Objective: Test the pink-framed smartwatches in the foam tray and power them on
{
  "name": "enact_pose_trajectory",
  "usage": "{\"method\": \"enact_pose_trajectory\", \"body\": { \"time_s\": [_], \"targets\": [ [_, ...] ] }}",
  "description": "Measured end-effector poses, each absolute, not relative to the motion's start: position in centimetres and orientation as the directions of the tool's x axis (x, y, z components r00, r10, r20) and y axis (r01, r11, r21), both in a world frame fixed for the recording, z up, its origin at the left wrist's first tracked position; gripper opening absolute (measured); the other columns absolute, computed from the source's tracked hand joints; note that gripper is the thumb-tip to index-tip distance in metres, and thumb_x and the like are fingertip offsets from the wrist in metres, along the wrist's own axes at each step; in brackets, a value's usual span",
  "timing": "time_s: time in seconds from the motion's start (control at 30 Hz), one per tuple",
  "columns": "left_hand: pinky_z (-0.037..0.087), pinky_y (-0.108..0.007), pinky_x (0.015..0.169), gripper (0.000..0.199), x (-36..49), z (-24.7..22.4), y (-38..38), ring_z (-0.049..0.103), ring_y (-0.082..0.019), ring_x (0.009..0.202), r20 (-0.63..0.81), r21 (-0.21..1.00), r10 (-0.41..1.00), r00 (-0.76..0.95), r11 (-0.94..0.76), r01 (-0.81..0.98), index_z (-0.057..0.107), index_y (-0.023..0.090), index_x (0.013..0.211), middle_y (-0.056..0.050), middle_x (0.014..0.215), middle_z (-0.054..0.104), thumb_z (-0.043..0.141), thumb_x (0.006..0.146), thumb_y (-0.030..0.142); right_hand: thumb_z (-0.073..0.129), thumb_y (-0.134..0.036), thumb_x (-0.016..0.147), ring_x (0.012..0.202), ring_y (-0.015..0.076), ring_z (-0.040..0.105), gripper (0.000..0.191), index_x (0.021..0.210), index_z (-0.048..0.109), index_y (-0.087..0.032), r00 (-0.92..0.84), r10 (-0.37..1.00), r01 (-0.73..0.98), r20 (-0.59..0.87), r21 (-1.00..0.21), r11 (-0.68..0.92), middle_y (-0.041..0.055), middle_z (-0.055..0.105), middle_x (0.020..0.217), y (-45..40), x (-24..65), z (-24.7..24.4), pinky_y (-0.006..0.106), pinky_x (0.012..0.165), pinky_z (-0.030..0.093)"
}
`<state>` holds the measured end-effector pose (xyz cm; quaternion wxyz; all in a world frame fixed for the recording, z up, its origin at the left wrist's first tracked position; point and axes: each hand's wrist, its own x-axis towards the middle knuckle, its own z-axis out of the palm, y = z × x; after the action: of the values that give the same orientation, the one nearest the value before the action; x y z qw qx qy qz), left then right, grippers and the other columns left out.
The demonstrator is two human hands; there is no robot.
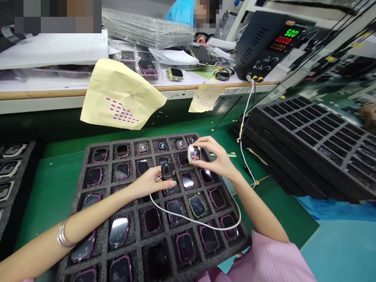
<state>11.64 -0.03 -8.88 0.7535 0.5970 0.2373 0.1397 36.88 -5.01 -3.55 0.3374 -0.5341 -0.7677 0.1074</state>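
Note:
My left hand [152,182] is closed on a small black square charging block [167,171] with a white cable [190,221] that loops across the foam tray. Pinched in the fingers of my right hand [217,156] is a smartwatch body [194,153] with a pale edge and a shiny, reflecting face. Both hands are over a dark grey foam tray [110,196], whose compartments hold several strapless smartwatches, mostly purple-framed. One yellow-green watch [197,206] lies among them. A few watches along the far row, such as this one [142,147], show lit dials.
A second foam tray [32,172] with pale-framed watches lies at left. Stacked foam trays [311,137] stand at right. A power supply [270,47] sits on the shelf [141,90]; yellow sticker sheets [122,94] hang from its edge. Another person's blue sleeve [179,11] shows behind.

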Motion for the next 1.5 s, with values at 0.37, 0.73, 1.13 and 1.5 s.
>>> {"method": "enact_pose_trajectory", "body": {
  "time_s": [0.37,0.73,1.13,1.5],
  "targets": [
    [0.048,-0.032,0.083,0.031,11.6,-9.2,0.0,0.063,-0.017,0.087,-0.199,0.953,0.514,0.834,0.299,0.042,0.060,0.013,0.093,-0.007,0.094,0.070,0.074,0.074,0.032,0.063,-0.042,0.087,0.102,0.0315,0.057,0.044,0.122,0.060,-0.016,-0.329,0.944,0.919,0.005,-0.228,0.322,0.0146,0.062,0.111,-5.3,41.0,-3.8,0.050,0.086,0.048],
    [0.043,-0.021,0.058,0.030,11.5,-7.8,0.2,0.060,-0.011,0.068,-0.238,0.943,0.508,0.828,0.326,0.071,0.058,0.012,0.092,-0.007,0.090,0.071,0.076,0.070,0.022,0.081,-0.032,0.070,0.096,0.0323,0.058,0.036,0.099,0.068,-0.016,-0.435,0.899,0.896,-0.045,-0.119,0.428,0.0127,0.058,0.102,-1.5,35.8,-3.5,0.047,0.079,0.052],
    [0.042,-0.020,0.053,0.035,11.5,-8.1,0.5,0.055,-0.008,0.058,-0.184,0.956,0.531,0.827,0.294,0.023,0.057,0.014,0.085,0.003,0.070,0.062,0.081,0.063,0.026,0.071,-0.028,0.080,0.109,0.0273,0.059,0.035,0.111,0.057,-0.019,-0.516,0.845,0.731,0.142,-0.440,0.521,0.0109,0.062,0.116,-4.3,30.5,-2.1,0.044,0.093,0.047],
    [0.027,-0.018,0.045,0.041,11.5,-8.4,0.4,0.036,-0.004,0.047,-0.139,0.959,0.613,0.778,0.281,-0.049,0.052,0.013,0.067,0.008,0.053,0.043,0.075,0.068,0.048,0.062,-0.024,0.084,0.098,0.0276,0.061,0.037,0.118,0.053,-0.015,-0.517,0.789,0.750,0.331,-0.269,0.604,0.0138,0.064,0.109,-4.9,29.6,-5.0,0.042,0.082,0.051]
  ]
}}
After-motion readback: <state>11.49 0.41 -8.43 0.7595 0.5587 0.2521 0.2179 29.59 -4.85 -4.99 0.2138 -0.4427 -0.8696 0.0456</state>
